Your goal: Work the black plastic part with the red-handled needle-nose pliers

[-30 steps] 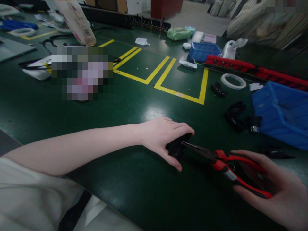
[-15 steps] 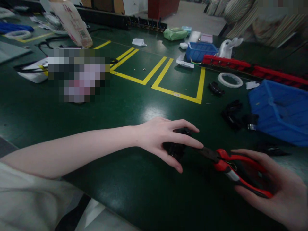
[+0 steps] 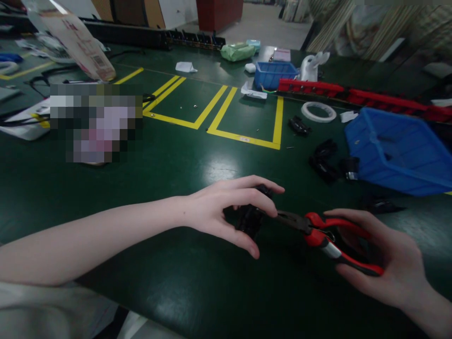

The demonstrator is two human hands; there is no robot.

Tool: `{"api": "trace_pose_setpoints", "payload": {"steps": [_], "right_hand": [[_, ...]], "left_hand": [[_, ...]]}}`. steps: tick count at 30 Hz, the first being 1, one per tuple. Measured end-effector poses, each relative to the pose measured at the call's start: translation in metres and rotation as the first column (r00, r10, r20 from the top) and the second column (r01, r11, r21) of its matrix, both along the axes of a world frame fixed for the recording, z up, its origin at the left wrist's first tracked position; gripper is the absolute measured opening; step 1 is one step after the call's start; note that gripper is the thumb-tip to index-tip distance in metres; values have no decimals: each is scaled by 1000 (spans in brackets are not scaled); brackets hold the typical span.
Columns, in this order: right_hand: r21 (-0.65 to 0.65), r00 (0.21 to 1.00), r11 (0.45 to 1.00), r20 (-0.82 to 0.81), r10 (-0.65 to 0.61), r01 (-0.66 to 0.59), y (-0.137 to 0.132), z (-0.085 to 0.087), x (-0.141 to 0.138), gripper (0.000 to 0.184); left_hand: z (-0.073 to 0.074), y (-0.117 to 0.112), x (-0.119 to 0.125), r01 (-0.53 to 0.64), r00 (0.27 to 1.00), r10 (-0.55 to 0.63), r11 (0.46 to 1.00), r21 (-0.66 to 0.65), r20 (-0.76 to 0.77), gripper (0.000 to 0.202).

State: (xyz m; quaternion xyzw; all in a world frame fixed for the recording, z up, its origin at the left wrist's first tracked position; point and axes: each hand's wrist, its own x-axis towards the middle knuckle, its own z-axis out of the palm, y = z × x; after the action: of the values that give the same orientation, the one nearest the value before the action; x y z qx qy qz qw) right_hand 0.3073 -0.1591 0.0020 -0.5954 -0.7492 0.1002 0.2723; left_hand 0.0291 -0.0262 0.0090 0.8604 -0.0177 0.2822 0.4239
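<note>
My left hand [image 3: 226, 205] holds a small black part [image 3: 251, 220] between thumb and fingers, low over the green table. The fingers cover much of the part, so its exact kind cannot be made out. In my right hand [image 3: 395, 263] are red-and-black long-nose pliers [image 3: 318, 233], their handles spread between thumb and fingers. The jaws of the pliers point left and reach the right side of the black part, beside my left fingertips. Whether they grip anything there is hidden.
Right of my hands stands a blue bin [image 3: 399, 155], with black parts [image 3: 323, 162] to its left. Farther back lie a tape roll [image 3: 318, 112], a smaller blue bin [image 3: 275, 75] and a red strip [image 3: 310, 87]. A tilted bottle-shaped package [image 3: 81, 44] is at far left.
The whole view has shifted, so the table's things appear farther left. My hands keep much the same hold, with the pliers' jaws still at the black part.
</note>
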Motion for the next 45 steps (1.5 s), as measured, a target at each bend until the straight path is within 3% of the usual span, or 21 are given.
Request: {"api": "trace_pose_setpoints", "payload": {"steps": [6,9,14,25,30,35,45], "right_hand": [[-36,998,998,9,60,-60,2,-3,1,48],[6,992,994,64,109,-109,5,-4,2,49],[75,952,977,249,178,-202,10,-5,4,71],[305,886,932,463,34,-196,14,2,-12,63],[309,930,932,361,67,-188,9,3,-12,54],[330,959,935,282,30,-126,5,6,-17,47],[136,992,987,113,64,-79,6,5,-24,37]], "left_hand": [[-1,0,0,-38,999,38,999,4,-23,44],[-2,0,0,-59,998,59,998,19,-28,43],[-3,0,0,-84,996,85,996,23,-38,41],[-1,-3,2,-71,990,56,991,-116,-128,39],[0,-3,3,-102,992,78,962,-254,-102,42],[-1,-3,2,-119,990,92,950,-290,-105,41],[-1,-2,0,-137,988,109,950,-282,-112,44]]}}
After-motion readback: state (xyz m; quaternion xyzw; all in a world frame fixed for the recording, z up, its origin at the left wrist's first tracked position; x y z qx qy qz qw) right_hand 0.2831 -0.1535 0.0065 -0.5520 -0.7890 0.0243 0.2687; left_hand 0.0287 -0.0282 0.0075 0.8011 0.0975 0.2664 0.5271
